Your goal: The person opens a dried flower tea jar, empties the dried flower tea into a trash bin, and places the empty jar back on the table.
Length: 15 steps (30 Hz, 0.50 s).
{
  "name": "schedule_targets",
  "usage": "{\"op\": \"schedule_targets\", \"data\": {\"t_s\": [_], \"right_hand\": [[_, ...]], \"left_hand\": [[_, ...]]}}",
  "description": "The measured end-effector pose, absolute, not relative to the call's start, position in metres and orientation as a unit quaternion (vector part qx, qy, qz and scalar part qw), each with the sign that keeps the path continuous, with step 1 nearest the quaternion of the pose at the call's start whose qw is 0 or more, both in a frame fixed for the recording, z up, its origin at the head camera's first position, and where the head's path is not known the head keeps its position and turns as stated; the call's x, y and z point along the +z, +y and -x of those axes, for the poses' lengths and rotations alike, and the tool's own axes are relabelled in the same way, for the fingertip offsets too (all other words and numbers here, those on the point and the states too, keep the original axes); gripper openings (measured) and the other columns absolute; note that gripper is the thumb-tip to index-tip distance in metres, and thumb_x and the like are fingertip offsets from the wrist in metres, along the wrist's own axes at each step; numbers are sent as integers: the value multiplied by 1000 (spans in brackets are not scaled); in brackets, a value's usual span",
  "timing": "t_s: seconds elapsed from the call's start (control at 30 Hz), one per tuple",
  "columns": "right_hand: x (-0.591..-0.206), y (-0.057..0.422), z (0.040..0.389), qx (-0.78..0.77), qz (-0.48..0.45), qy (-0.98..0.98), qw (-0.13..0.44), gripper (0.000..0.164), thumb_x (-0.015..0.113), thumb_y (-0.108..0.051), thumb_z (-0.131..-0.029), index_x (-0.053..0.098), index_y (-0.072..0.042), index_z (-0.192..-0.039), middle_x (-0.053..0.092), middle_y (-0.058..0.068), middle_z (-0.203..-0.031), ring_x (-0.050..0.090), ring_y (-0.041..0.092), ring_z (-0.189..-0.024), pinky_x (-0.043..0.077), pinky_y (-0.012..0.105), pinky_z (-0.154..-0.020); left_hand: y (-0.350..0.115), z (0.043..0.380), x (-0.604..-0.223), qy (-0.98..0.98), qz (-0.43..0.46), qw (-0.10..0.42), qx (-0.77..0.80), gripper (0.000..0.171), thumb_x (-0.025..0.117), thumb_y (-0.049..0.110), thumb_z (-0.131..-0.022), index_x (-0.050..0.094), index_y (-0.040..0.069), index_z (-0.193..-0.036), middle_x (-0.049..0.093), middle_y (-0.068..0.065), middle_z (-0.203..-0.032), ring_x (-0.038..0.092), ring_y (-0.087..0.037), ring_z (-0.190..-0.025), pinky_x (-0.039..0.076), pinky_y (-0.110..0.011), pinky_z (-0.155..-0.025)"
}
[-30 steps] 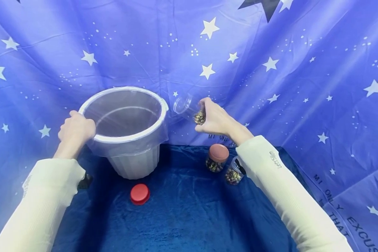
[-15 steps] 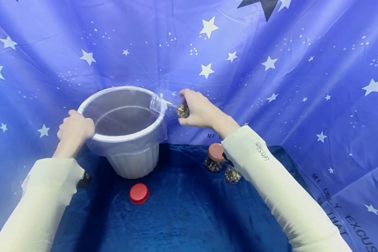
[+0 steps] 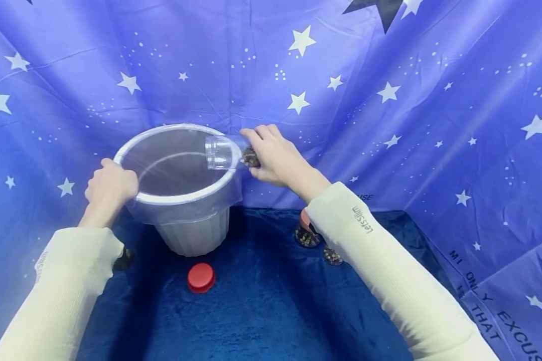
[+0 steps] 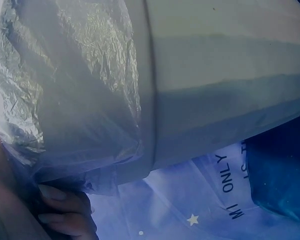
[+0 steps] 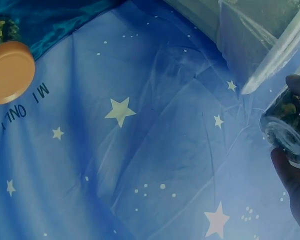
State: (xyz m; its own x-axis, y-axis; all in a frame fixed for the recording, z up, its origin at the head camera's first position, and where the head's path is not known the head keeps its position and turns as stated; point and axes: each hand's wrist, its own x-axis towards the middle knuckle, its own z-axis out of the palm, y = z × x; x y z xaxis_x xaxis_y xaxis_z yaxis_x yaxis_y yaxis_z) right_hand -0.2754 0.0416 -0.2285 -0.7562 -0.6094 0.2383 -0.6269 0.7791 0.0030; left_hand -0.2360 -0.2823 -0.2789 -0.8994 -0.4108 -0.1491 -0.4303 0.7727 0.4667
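A white trash can (image 3: 194, 230), lined with a clear plastic bag (image 3: 185, 213) folded over its rim, stands at the left of the head view. My left hand (image 3: 110, 185) grips its left rim through the bag; in the left wrist view those fingers (image 4: 65, 215) curl below the bag's edge. With my right hand (image 3: 275, 158) I hold a clear jar (image 3: 218, 153) by its base end. The jar lies nearly sideways, its open mouth inside the can's right rim. Dried bits (image 3: 250, 157) in it are gathered near the base, partly behind my fingers.
A red lid (image 3: 201, 277) lies on the dark blue cloth (image 3: 253, 311) in front of the can. Under my right sleeve (image 3: 343, 220), partly hidden, stand a pink-lidded jar (image 3: 307, 236) and another jar (image 3: 332, 255) of dried bits. A starry curtain (image 3: 271, 90) hangs behind.
My right hand has carried the jar leftward, from beside the can to over its right rim, and tipped it further to nearly level. The left hand keeps its grip on the rim.
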Motion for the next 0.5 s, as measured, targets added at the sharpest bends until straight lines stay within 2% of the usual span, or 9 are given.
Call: {"op": "schedule_targets", "data": {"t_s": [0.5], "right_hand": [[-233, 34, 275, 7, -336, -931, 142, 74, 73, -15, -81, 40, -16, -147, 49, 12, -139, 43, 31, -131, 56, 45, -87]], "left_hand": [[-284, 238, -280, 940, 224, 22, 255, 70, 23, 24, -92, 8, -17, -147, 32, -47, -139, 34, -64, -125, 37, -67, -98]]}}
